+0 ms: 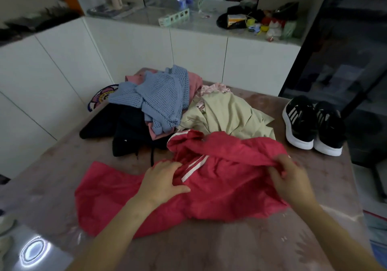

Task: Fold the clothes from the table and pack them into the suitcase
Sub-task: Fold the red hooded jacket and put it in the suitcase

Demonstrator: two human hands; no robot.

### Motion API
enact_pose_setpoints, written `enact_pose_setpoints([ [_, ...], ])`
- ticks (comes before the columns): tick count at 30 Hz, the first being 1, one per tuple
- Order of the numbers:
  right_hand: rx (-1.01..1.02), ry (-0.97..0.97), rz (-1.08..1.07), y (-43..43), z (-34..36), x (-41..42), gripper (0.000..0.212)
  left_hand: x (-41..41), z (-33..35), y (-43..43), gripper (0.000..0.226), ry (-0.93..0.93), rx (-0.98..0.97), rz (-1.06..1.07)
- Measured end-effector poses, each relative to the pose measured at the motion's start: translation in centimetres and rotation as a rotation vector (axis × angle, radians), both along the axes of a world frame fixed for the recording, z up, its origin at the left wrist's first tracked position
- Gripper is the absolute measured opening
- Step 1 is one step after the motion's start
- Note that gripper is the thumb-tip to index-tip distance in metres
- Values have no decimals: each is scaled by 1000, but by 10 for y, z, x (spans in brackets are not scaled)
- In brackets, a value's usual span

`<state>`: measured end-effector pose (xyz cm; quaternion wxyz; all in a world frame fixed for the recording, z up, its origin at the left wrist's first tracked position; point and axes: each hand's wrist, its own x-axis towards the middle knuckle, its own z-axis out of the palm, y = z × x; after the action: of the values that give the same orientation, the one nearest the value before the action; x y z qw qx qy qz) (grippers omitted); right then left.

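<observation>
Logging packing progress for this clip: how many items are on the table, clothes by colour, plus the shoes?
red garment: 1
blue knit: 1
beige garment: 1
dusty pink garment: 1
pale pink patterned garment: 1
black clothing: 1 at least; the heap hides any split
black shoes: 2
Total: 8 at least

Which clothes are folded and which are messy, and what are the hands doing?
red garment, spread out, not folded yet.
left hand, rests on the red garment.
right hand, pinches the red garment's edge.
blue knit top, crumpled on the pile.
beige garment, crumpled.
black clothes, heaped, unfolded.
sneakers, upright, side by side.
</observation>
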<state>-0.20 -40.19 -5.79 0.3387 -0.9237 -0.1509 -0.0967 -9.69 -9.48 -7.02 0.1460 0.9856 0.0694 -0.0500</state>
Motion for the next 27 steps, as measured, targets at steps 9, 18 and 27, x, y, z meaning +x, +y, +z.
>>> enact_pose_setpoints([
  [9, -266, 399, 89, -92, 19, -21, 77, -43, -15, 18, 34, -98, -136, 195],
  [18, -271, 255, 58, -62, 7, -20, 55, -81, -44, -34, 26, 179, 277, -57],
  [27, -531, 447, -109, -111, -9, -36, 35, -108, -29, -17, 31, 145, 455, -71],
])
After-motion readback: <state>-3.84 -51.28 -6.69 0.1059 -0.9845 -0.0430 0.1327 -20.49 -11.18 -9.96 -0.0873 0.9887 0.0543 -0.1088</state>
